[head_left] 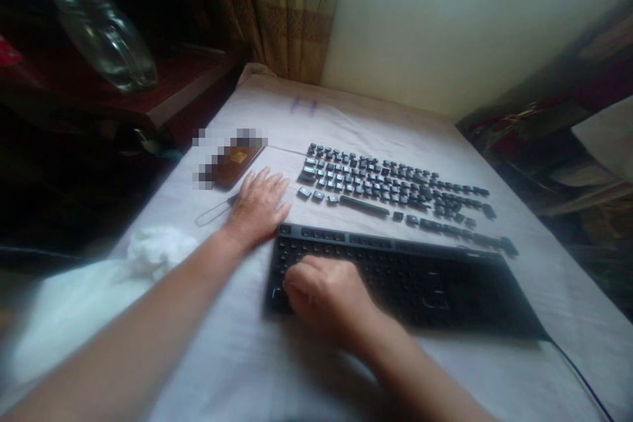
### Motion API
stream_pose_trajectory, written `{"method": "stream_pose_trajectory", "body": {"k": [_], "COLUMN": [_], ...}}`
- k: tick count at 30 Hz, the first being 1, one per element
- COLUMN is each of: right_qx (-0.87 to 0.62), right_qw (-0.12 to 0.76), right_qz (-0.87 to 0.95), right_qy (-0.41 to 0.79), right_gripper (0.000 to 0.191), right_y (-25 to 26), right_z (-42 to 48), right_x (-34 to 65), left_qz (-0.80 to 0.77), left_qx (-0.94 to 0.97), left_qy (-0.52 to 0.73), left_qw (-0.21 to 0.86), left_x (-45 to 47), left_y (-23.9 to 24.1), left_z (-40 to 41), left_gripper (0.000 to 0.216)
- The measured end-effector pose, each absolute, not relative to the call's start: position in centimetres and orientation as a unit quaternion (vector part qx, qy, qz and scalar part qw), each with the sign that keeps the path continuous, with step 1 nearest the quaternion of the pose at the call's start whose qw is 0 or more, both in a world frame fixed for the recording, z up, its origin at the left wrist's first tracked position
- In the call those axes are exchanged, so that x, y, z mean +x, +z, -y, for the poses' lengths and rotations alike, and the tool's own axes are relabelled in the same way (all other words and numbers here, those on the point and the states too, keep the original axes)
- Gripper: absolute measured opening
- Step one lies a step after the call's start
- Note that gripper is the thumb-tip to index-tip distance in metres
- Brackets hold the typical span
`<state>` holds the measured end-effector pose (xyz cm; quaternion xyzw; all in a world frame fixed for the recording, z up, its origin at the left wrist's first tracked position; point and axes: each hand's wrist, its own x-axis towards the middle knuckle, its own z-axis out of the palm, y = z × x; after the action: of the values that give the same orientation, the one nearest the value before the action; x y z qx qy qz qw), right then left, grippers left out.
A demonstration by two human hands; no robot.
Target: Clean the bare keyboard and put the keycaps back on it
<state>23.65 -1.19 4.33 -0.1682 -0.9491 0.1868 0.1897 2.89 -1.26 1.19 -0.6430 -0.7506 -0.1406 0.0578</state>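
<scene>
A black keyboard (487, 290) lies on the cloth-covered surface, its key area looking stripped of caps. My right hand (329, 293) is closed over its left end, fingers curled down; whatever they hold, if anything, is hidden. Palm down on the cloth, my left hand (260, 204) rests open with fingers stretched out, just beyond the keyboard's far left corner. Loose keycaps (353, 178) are laid out in rows behind the keyboard, with a long spacebar cap (364, 206) among them. Partly under my left hand lies a thin wire loop tool (211, 212).
A brown phone-like object (240, 161) lies beyond my left hand. White crumpled cloth or plastic (93, 303) is at the left edge. A glass jar (109, 43) stands on a dark wooden table (182, 89). The keyboard's cable (578, 369) runs off at lower right.
</scene>
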Motion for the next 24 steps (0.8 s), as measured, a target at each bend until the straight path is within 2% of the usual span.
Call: {"method": "stream_pose_trajectory", "body": {"k": [7, 18, 24], "right_qx": [-0.129, -0.12, -0.109], "right_qw": [0.178, 0.148, 0.136], "right_qz": [0.937, 0.966, 0.968], "right_qy": [0.271, 0.175, 0.181], "right_gripper": [0.017, 0.018, 0.018], "right_y": [4.9, 4.6, 4.9], "right_z": [1.6, 2.0, 2.1], "right_x": [24.3, 23.4, 23.2], "left_qz": [0.75, 0.75, 0.754], "left_qx": [-0.644, -0.645, -0.642], "left_qy": [-0.138, -0.136, -0.132], "left_qw": [0.058, 0.056, 0.054], "left_x": [2.8, 2.9, 3.0], "left_y": [1.3, 1.3, 1.4], "left_z": [1.3, 1.4, 1.3], "left_gripper": [0.053, 0.053, 0.053]}}
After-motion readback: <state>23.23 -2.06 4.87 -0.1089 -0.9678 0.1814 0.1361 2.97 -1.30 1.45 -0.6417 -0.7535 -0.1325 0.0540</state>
